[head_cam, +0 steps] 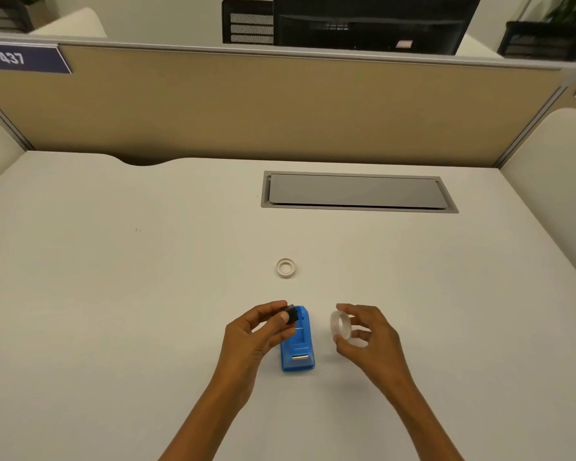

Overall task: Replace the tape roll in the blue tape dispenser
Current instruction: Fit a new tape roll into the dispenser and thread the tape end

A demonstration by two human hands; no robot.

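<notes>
The blue tape dispenser (299, 347) stands on the white desk (113, 294) between my hands, its metal cutter facing me. My left hand (256, 331) pinches a small black spool core (291, 317) just above the dispenser's far end. My right hand (366, 334) holds a clear tape roll (340, 324) upright between thumb and fingers, to the right of the dispenser and apart from it. A small whitish ring, seemingly a used-up tape core (286, 267), lies flat on the desk beyond the dispenser.
A grey cable-hatch lid (356, 192) is set into the desk at the back right. A tan partition (263, 108) closes the far edge, with a label reading 437 (12, 58) at its left. Beyond it stand a monitor and a chair.
</notes>
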